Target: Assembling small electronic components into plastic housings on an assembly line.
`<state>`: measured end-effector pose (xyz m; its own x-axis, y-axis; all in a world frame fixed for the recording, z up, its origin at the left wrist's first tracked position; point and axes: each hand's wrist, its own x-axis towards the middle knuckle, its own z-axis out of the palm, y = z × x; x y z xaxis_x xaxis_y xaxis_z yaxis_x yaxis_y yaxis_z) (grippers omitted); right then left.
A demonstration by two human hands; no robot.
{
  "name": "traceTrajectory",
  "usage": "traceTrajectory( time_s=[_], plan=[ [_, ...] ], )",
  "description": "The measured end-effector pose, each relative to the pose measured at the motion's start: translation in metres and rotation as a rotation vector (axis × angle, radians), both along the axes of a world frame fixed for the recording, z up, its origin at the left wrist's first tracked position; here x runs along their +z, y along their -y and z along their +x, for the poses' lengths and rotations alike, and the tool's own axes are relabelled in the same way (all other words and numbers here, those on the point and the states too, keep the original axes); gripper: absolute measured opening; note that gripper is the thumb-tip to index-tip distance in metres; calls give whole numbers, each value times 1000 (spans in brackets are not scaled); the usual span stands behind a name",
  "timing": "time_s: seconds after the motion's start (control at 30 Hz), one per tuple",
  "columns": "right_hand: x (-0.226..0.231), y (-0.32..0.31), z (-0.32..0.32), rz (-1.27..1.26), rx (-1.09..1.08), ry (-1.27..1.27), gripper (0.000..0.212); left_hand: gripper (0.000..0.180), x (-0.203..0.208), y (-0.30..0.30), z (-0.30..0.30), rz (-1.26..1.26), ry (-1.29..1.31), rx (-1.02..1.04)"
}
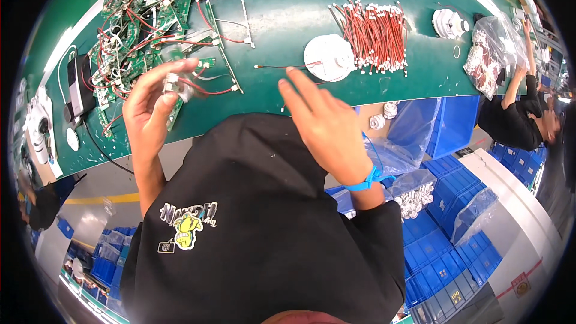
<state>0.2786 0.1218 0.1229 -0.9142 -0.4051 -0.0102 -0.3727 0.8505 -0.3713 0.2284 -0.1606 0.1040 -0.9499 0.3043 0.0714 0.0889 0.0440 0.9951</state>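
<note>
At the pile of green circuit boards point(144, 30), my left hand point(149, 105) is closed, thumb and fingers around a small white part point(175, 83). That part is blurred, and a red wire beside it runs to a narrow board strip point(230, 71). My right hand point(329, 132) has its fingers stretched out over the table edge. Its index fingertip is at a thin red-and-black wire point(273, 66) that leads to a round white housing point(329, 58). Whether the fingertip presses on the wire I cannot tell.
Red wire leads with white connectors point(378, 36) lie in a bundle behind the housing. Further right are another white housing point(450, 24) and a clear bag of white parts point(485, 60). Blue crates point(432, 222) stand below the green table point(270, 30). Another person point(522, 114) works at right.
</note>
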Motion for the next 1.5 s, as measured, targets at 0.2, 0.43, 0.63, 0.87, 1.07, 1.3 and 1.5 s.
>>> traceTrajectory(
  time_s=[0.2,0.43,0.63,0.87,1.07,1.3,1.5],
  plan=[
    [-9,-9,-10,-198,206,-65,23,45,-9,-13,-1,272,231,-30],
    [3,-3,-11,-1143,-278,144,13,41,-7,-69,-5,533,573,-139],
    [4,-2,-11,-1120,-317,100,18,36,4,-81,-6,440,592,-207],
    [5,1,-14,-1109,-323,171,20,43,7,-88,-1,417,649,-155],
    [-6,0,-16,-669,-135,-224,23,41,7,-92,5,380,615,-122],
    [-9,0,-20,-486,-19,-348,39,39,11,-95,7,336,587,-92],
    [-14,1,-17,-435,-9,-380,41,39,8,-98,8,327,584,-84]
  ],
)
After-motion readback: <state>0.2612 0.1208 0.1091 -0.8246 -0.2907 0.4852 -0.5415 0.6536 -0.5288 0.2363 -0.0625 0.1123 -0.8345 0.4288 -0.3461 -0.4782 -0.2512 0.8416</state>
